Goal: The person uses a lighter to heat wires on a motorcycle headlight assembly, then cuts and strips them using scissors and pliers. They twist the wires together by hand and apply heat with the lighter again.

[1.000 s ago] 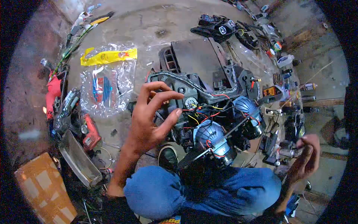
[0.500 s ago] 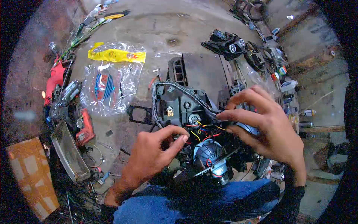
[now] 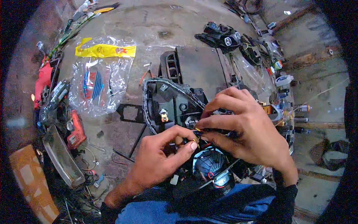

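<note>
My left hand [image 3: 162, 151] pinches a thin yellow wire [image 3: 194, 141] between thumb and index finger. Close beside it, my right hand [image 3: 244, 128] has its thumb and index finger pressed together on thin wires [image 3: 197, 129]. Both hands are over a black headlight housing [image 3: 173, 99] with a grey sealed rim. Below my fingertips sits a round projector lens unit [image 3: 210, 160] with a small red ring. A gold-coloured bulb connector [image 3: 164, 115] shows inside the housing. The wire ends are partly hidden by my fingers.
A plastic bag with a yellow strip [image 3: 106, 50] lies at the upper left. A red power tool [image 3: 76, 128], a long lens cover [image 3: 63, 156] and cardboard [image 3: 33, 181] are at left. Another headlight [image 3: 223, 39] lies at upper right, near bottles [image 3: 284, 80]. A dark flat box [image 3: 201, 67] stands behind the housing.
My right hand has moved left and down to the wires, beside my left hand. My left hand has closed on a yellow wire. The view has shifted slightly.
</note>
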A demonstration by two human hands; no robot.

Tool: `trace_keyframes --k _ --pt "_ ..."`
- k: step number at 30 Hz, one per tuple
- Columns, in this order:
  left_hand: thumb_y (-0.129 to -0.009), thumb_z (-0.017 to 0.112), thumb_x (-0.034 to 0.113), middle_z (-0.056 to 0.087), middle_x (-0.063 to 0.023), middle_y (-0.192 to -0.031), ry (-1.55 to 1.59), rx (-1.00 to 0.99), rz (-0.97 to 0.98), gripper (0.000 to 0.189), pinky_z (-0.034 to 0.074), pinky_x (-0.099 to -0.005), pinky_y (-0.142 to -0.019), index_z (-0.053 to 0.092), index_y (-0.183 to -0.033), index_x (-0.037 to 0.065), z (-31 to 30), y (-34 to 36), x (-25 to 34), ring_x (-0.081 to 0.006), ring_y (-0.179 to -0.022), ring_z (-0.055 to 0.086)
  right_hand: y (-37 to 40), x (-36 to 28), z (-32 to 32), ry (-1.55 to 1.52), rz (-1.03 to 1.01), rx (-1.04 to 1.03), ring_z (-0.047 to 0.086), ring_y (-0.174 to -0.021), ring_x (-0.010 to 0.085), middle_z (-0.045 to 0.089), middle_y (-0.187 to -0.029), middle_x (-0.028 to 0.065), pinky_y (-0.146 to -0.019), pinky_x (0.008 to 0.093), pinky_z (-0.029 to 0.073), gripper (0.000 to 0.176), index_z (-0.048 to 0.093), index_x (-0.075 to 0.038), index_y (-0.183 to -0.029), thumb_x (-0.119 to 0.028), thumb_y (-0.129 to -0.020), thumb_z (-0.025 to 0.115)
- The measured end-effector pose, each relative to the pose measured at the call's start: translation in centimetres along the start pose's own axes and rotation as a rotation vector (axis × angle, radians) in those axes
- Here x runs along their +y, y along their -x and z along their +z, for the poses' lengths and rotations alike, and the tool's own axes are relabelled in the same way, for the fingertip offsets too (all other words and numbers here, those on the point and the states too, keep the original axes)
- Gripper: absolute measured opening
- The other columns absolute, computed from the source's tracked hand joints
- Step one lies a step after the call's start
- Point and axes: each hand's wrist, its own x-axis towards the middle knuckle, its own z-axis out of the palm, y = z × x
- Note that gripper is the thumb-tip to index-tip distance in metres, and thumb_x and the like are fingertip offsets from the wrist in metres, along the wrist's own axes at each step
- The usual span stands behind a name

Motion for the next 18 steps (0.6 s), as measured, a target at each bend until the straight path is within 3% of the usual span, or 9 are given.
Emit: trace_keyframes --k 3,6,15,18 --pt "-0.101 0.079 0.018 0.069 -0.001 -0.092 0.065 0.051 0.126 0.015 0.045 -0.0251 -0.061 0.076 -0.109 0.005 0.6 -0.2 -1.8 -0.0034 -0.074 0.058 -0.3 0.2 0.1 -0.009 -0.008 -0.038 0.066 -0.112 0.0282 0.073 -0.11 0.0019 -0.097 0.0443 0.049 0.024 0.082 -0.014 -0.109 -0.019 -0.085 0.086" --pt "-0.1 0.079 0.016 0.066 -0.0005 -0.096 0.05 0.073 0.127 0.014 0.043 -0.0236 -0.059 0.076 -0.107 0.005 0.8 -0.1 -2.2 -0.0019 -0.077 0.055 -0.3 0.1 0.2 0.057 -0.047 -0.039 0.066 -0.112 0.0277 0.072 -0.107 0.0021 -0.098 0.044 0.05 0.021 0.082 -0.014 -0.106 -0.018 -0.086 0.086" --pt "-0.103 0.078 0.01 0.066 0.0041 -0.1 0.335 0.039 -0.157 0.011 0.038 -0.015 -0.058 0.074 -0.11 0.003 1.6 0.4 -1.1 0.0028 -0.08 0.053 -0.5 -0.2 -0.2 0.096 -0.119 -0.118 0.065 -0.109 0.0272 0.069 -0.104 0.0024 -0.098 0.0438 0.05 0.019 0.08 -0.013 -0.101 -0.019 -0.084 0.085" --pt "-0.102 0.079 0.012 0.066 0.0037 -0.099 0.299 0.08 -0.093 0.014 0.042 -0.0154 -0.06 0.075 -0.112 0.003 2.1 0.3 -1.5 0.0019 -0.083 0.056 -0.7 -0.4 -0.3 0.101 -0.123 -0.133 0.065 -0.107 0.0269 0.068 -0.103 0.0029 -0.096 0.0433 0.05 0.018 0.079 -0.012 -0.099 -0.019 -0.084 0.085"
